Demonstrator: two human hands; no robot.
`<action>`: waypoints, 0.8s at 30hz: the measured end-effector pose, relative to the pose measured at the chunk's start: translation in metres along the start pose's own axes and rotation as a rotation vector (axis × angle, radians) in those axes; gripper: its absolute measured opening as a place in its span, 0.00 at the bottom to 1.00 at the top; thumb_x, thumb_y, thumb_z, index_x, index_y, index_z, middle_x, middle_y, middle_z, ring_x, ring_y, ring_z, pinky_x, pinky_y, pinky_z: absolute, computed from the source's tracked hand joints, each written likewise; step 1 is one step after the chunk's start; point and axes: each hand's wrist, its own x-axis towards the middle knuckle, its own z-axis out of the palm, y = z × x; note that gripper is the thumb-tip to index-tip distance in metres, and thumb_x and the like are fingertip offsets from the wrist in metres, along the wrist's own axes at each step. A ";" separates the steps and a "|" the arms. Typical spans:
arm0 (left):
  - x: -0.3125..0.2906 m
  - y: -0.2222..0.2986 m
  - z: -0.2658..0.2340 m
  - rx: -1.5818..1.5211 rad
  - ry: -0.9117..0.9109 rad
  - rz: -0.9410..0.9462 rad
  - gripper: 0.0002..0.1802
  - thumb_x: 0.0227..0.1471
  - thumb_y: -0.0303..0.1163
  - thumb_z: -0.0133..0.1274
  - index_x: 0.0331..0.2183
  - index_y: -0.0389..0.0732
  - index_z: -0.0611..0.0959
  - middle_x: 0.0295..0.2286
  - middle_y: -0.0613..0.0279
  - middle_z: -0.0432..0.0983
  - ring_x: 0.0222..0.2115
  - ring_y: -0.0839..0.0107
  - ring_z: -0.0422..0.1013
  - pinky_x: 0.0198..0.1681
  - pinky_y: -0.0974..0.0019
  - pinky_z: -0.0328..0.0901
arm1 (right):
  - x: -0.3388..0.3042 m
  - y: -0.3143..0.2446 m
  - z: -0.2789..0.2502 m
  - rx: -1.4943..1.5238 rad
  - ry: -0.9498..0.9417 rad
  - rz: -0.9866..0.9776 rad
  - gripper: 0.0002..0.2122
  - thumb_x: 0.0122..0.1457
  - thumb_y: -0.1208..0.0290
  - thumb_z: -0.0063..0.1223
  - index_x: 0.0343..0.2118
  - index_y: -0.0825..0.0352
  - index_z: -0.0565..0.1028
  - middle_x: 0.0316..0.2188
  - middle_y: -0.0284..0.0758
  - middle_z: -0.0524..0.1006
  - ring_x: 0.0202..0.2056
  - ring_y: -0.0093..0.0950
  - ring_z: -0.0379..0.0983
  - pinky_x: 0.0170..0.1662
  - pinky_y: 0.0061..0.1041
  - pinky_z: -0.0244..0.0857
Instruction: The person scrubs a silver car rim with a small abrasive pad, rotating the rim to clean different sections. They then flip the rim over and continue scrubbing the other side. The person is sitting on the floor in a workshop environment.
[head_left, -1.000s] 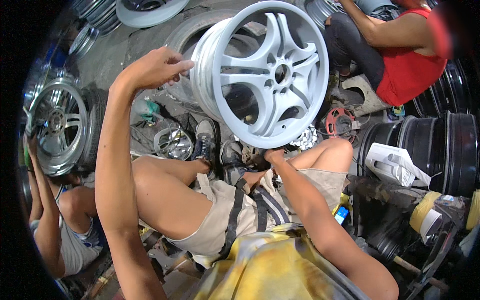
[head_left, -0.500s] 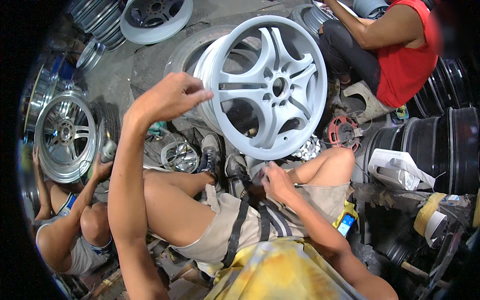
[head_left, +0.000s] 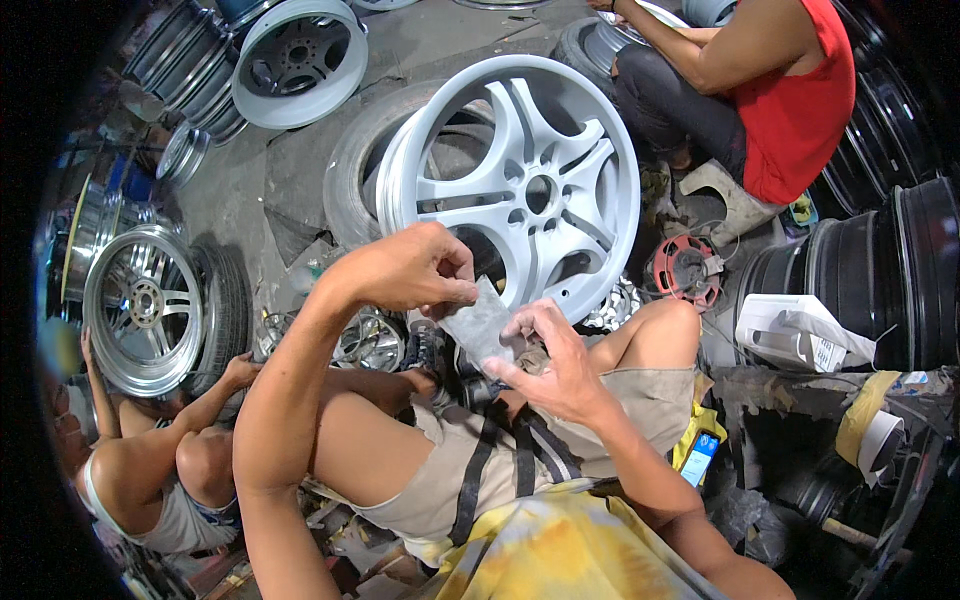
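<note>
A small creased piece of grey sandpaper (head_left: pixel 478 322) is between my two hands over my lap. My left hand (head_left: pixel 430 268) pinches its upper edge between thumb and fingers. The fingers and thumb of my right hand (head_left: pixel 552 362) curl round its lower right end. Just beyond my hands stands a pale grey alloy wheel rim (head_left: pixel 462 189), tilted up so its spoked face is toward me. My hands are apart from the rim's face, and the left one covers part of its lower left edge in view.
A tire (head_left: pixel 348 175) lies behind the rim. On the left, a co-worker (head_left: pixel 165 465) sits by a polished wheel (head_left: pixel 146 302). At upper right another person in a red top (head_left: pixel 800 110) crouches. A red round reel (head_left: pixel 683 275) and black rims (head_left: pixel 850 280) stand at right.
My left hand has come down from the rim's left edge to meet my right hand, which has risen from my lap. The sandpaper now shows between them.
</note>
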 end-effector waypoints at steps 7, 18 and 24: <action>0.013 0.001 0.016 -0.236 0.033 -0.099 0.13 0.54 0.34 0.58 0.25 0.33 0.83 0.17 0.65 0.76 0.19 0.79 0.72 0.22 0.73 0.65 | 0.007 0.003 0.025 -0.138 0.164 0.018 0.21 0.51 0.65 0.66 0.39 0.72 0.66 0.36 0.45 0.65 0.39 0.44 0.66 0.43 0.39 0.64; 0.031 -0.112 -0.087 0.149 0.981 -0.031 0.28 0.63 0.50 0.46 0.38 0.31 0.84 0.29 0.59 0.80 0.28 0.71 0.73 0.36 0.67 0.68 | 0.054 0.058 0.030 -0.315 0.152 -0.169 0.22 0.56 0.77 0.56 0.55 0.60 0.73 0.37 0.46 0.65 0.40 0.44 0.67 0.44 0.38 0.65; 0.110 -0.087 -0.064 0.001 1.065 0.232 0.28 0.64 0.50 0.40 0.49 0.35 0.78 0.44 0.43 0.77 0.46 0.52 0.73 0.51 0.58 0.64 | 0.074 0.075 0.028 -0.486 0.159 -0.320 0.22 0.55 0.74 0.59 0.55 0.56 0.75 0.37 0.45 0.66 0.39 0.42 0.69 0.43 0.37 0.67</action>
